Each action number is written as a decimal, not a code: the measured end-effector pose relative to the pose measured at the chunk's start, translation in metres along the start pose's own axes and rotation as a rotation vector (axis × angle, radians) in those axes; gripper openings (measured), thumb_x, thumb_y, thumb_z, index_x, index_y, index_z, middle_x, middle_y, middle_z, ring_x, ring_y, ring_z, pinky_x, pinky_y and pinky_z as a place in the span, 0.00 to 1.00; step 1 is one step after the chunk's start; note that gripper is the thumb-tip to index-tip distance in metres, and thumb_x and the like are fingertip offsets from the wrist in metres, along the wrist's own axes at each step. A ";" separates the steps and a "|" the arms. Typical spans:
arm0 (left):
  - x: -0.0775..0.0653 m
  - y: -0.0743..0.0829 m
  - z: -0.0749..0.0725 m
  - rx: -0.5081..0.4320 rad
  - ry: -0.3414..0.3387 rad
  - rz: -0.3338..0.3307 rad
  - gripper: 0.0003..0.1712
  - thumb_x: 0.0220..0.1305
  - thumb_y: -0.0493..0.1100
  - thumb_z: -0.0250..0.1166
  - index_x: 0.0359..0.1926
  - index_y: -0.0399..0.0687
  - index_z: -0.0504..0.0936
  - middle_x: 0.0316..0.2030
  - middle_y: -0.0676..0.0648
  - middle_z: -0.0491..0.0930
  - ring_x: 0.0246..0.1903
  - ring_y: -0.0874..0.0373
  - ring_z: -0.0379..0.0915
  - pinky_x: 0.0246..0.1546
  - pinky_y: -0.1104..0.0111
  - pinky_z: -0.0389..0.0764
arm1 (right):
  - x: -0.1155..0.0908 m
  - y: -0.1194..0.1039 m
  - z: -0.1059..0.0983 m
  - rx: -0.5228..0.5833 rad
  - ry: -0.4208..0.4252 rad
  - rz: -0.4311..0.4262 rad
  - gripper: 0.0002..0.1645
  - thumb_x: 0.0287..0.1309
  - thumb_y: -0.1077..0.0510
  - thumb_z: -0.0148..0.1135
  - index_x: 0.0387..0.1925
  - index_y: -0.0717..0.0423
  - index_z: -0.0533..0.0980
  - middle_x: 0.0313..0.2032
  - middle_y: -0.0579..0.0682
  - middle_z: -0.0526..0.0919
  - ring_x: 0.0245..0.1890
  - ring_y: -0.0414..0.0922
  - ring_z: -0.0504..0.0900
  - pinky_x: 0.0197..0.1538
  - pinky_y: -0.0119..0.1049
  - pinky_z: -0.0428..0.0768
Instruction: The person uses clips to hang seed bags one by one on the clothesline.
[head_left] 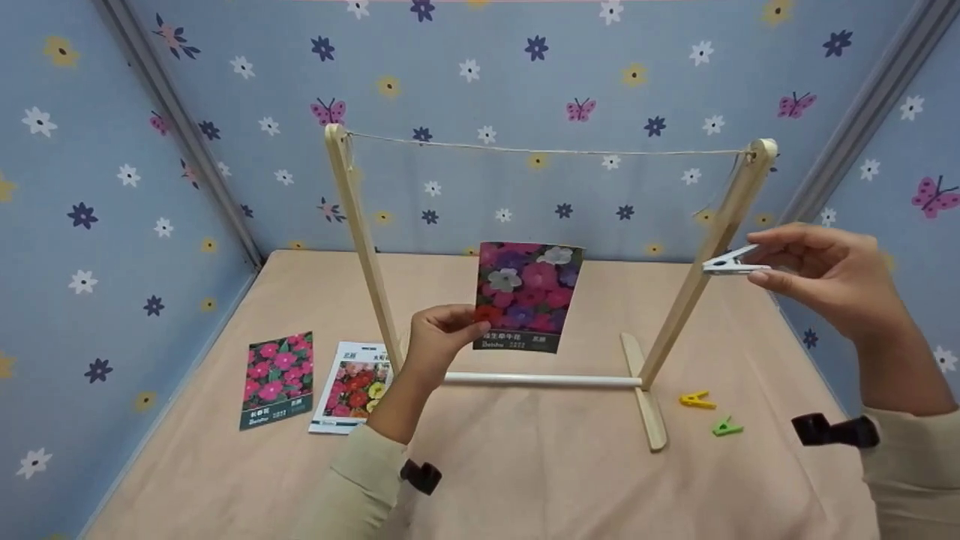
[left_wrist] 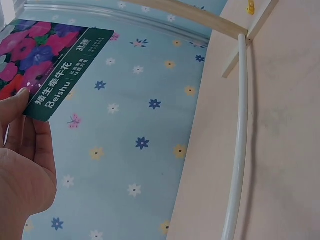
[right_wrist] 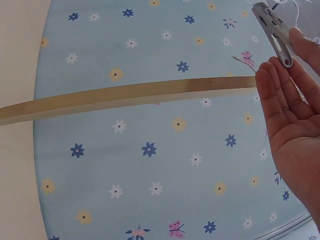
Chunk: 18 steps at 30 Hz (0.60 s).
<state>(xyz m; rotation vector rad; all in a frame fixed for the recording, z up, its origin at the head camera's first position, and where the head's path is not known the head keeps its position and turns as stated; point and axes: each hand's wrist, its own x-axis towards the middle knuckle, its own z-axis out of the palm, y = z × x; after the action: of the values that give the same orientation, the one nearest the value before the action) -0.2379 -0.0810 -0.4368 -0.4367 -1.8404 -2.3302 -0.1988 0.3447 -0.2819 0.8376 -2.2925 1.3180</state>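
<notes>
My left hand (head_left: pixel 442 341) pinches a flower seed packet (head_left: pixel 529 292) by its lower left edge, between thumb and fingers. The packet shows pink, purple and white blooms over a dark green band, and is held upright below the string (head_left: pixel 540 151). In the left wrist view the thumb presses on the front of the packet (left_wrist: pixel 55 65). Off to the right, my right hand (head_left: pixel 832 277) holds a white clothespin (head_left: pixel 735 262) by its handle ends, its nose pointing left, near the right wooden post (head_left: pixel 709 255). The right wrist view shows the clothespin (right_wrist: pixel 273 35) between thumb and fingertips.
The string spans the two posts of a wooden stand, joined low by a white rod (head_left: pixel 540 380). Two more seed packets, one pink (head_left: pixel 277 379) and one white-edged (head_left: pixel 341 397), lie at left. A yellow clothespin (head_left: pixel 697 400) and a green clothespin (head_left: pixel 727 427) lie at right.
</notes>
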 end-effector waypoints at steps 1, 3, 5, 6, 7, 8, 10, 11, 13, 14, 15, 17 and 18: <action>0.002 -0.001 0.003 -0.008 -0.002 -0.002 0.09 0.52 0.27 0.72 0.37 0.33 0.87 0.29 0.49 0.85 0.30 0.60 0.79 0.33 0.70 0.82 | 0.003 -0.002 -0.001 -0.015 -0.009 -0.009 0.22 0.49 0.82 0.63 0.49 0.76 0.77 0.40 0.52 0.85 0.39 0.39 0.85 0.42 0.24 0.80; 0.006 -0.002 0.008 -0.022 -0.006 -0.010 0.09 0.51 0.27 0.73 0.36 0.37 0.88 0.29 0.50 0.85 0.30 0.60 0.79 0.33 0.71 0.82 | 0.009 -0.006 -0.003 -0.056 -0.024 -0.029 0.22 0.48 0.82 0.64 0.49 0.75 0.77 0.39 0.54 0.84 0.38 0.39 0.85 0.42 0.24 0.80; 0.009 -0.003 0.014 -0.031 -0.020 -0.018 0.10 0.51 0.26 0.72 0.35 0.39 0.89 0.29 0.50 0.86 0.31 0.60 0.79 0.34 0.71 0.81 | 0.014 -0.009 -0.005 -0.093 -0.037 -0.058 0.22 0.48 0.82 0.64 0.48 0.76 0.77 0.38 0.55 0.84 0.37 0.39 0.84 0.41 0.23 0.80; 0.011 -0.003 0.016 -0.037 -0.028 -0.020 0.10 0.51 0.26 0.72 0.35 0.39 0.89 0.30 0.50 0.86 0.31 0.59 0.79 0.34 0.70 0.81 | 0.017 -0.011 -0.006 -0.097 -0.041 -0.072 0.22 0.48 0.82 0.64 0.48 0.76 0.77 0.38 0.56 0.83 0.37 0.39 0.84 0.42 0.23 0.80; 0.013 -0.004 0.019 -0.043 -0.038 -0.022 0.10 0.51 0.26 0.72 0.36 0.39 0.89 0.30 0.49 0.86 0.32 0.59 0.79 0.34 0.70 0.81 | 0.019 -0.013 -0.007 -0.094 -0.046 -0.081 0.22 0.48 0.82 0.64 0.48 0.77 0.76 0.38 0.56 0.83 0.37 0.39 0.84 0.42 0.23 0.80; 0.014 -0.005 0.021 -0.046 -0.048 -0.021 0.10 0.51 0.26 0.72 0.36 0.38 0.89 0.30 0.49 0.86 0.32 0.59 0.79 0.35 0.70 0.82 | 0.021 -0.015 -0.008 -0.087 -0.048 -0.086 0.22 0.48 0.83 0.63 0.48 0.77 0.76 0.38 0.57 0.83 0.37 0.39 0.84 0.42 0.23 0.80; 0.018 -0.006 0.026 -0.051 -0.069 -0.014 0.10 0.51 0.26 0.72 0.37 0.36 0.88 0.31 0.48 0.86 0.32 0.58 0.79 0.35 0.70 0.82 | 0.026 -0.019 -0.011 -0.084 -0.045 -0.090 0.22 0.47 0.84 0.63 0.47 0.78 0.76 0.38 0.56 0.82 0.37 0.40 0.84 0.43 0.23 0.79; 0.019 -0.006 0.028 -0.051 -0.078 -0.011 0.10 0.52 0.26 0.72 0.37 0.35 0.88 0.31 0.48 0.86 0.32 0.58 0.79 0.35 0.70 0.82 | 0.028 -0.021 -0.012 -0.090 -0.041 -0.086 0.22 0.47 0.84 0.63 0.47 0.78 0.76 0.38 0.56 0.82 0.37 0.40 0.84 0.44 0.23 0.79; 0.023 -0.006 0.033 -0.052 -0.094 0.001 0.09 0.52 0.26 0.72 0.37 0.33 0.87 0.30 0.48 0.86 0.32 0.58 0.78 0.35 0.69 0.82 | 0.032 -0.025 -0.015 -0.127 -0.030 -0.083 0.21 0.47 0.83 0.63 0.47 0.78 0.77 0.37 0.55 0.82 0.37 0.39 0.84 0.44 0.22 0.79; 0.025 -0.006 0.035 -0.049 -0.101 0.007 0.09 0.52 0.26 0.72 0.37 0.32 0.87 0.30 0.48 0.86 0.31 0.57 0.78 0.35 0.69 0.82 | 0.035 -0.027 -0.016 -0.150 -0.022 -0.080 0.21 0.48 0.83 0.63 0.47 0.77 0.77 0.37 0.55 0.82 0.37 0.39 0.83 0.44 0.22 0.79; 0.026 -0.005 0.038 -0.048 -0.107 0.012 0.10 0.52 0.27 0.72 0.38 0.32 0.87 0.30 0.48 0.86 0.32 0.57 0.79 0.36 0.69 0.82 | 0.037 -0.030 -0.017 -0.180 -0.014 -0.080 0.21 0.48 0.82 0.64 0.47 0.76 0.77 0.37 0.54 0.82 0.37 0.39 0.83 0.44 0.22 0.79; 0.030 -0.004 0.043 -0.046 -0.121 0.021 0.10 0.52 0.27 0.72 0.39 0.30 0.86 0.31 0.47 0.86 0.32 0.57 0.79 0.37 0.68 0.83 | 0.041 -0.034 -0.019 -0.227 -0.003 -0.090 0.20 0.49 0.80 0.64 0.48 0.76 0.77 0.38 0.53 0.82 0.37 0.38 0.83 0.45 0.20 0.78; 0.032 -0.004 0.045 -0.043 -0.127 0.026 0.11 0.53 0.27 0.72 0.39 0.30 0.86 0.31 0.46 0.86 0.32 0.57 0.79 0.37 0.68 0.83 | 0.044 -0.036 -0.020 -0.244 0.005 -0.095 0.20 0.50 0.80 0.65 0.48 0.76 0.77 0.38 0.52 0.82 0.37 0.38 0.83 0.45 0.20 0.77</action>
<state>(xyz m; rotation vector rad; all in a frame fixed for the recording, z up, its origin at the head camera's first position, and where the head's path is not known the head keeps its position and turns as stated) -0.2629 -0.0342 -0.4207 -0.6243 -1.8290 -2.3789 -0.2077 0.3343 -0.2234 0.8467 -2.3186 0.9743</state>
